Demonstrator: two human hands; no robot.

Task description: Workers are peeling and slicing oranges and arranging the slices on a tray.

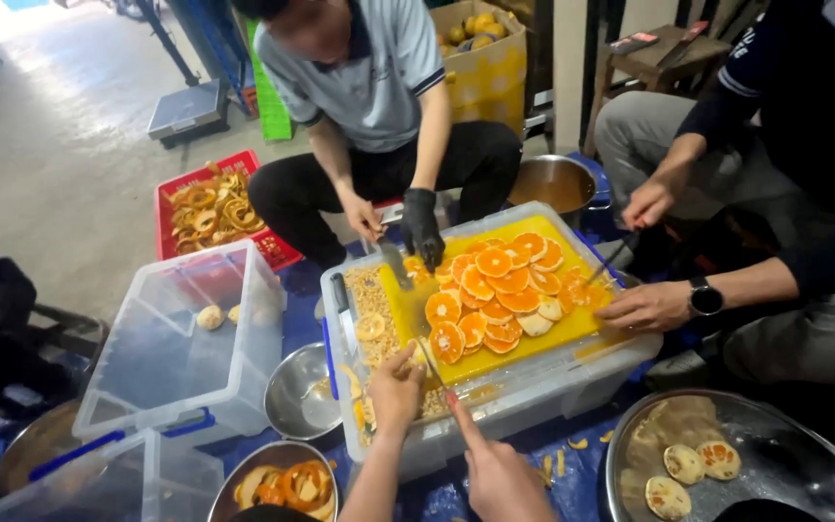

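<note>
Knife point(432, 365) long axis away, apparently; right hand point(500, 474) fingers clenched round it, left hand point(396, 387) fingers unclear.

Red crate point(207, 208) of orange peel rings sits at ten o'clock, an open clear tub point(181, 338) just below it — a couple of peeled fruits inside. Steel bowl point(303, 391) beside that. Big metal tray point(741, 459) with three peeled slices at five o'clock, yellow fruit box point(485, 58) up at twelve.
</note>
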